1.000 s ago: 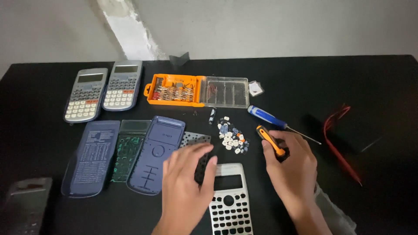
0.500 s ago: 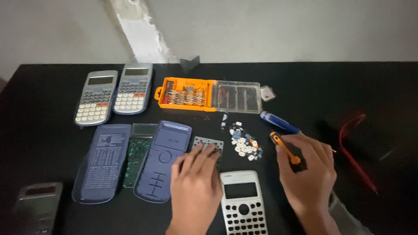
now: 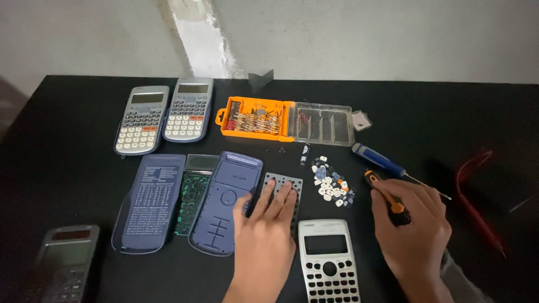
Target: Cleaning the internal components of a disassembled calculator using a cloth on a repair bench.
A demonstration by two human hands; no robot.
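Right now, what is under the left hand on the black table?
Under the left hand lies a grey perforated keypad panel; its far end with rows of holes shows beyond the fingers. The part beneath the palm is covered and cannot be seen.

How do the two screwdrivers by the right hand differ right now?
The orange-and-black screwdriver lies under the right hand, its handle partly covered by the fingers; the blue screwdriver lies free on the black table, just beyond that hand, untouched. The blue screwdriver shows a full handle and a thin shaft; of the orange-and-black screwdriver only the handle's end is in view. Both point along roughly the same slant, beside the pile of loose keys.
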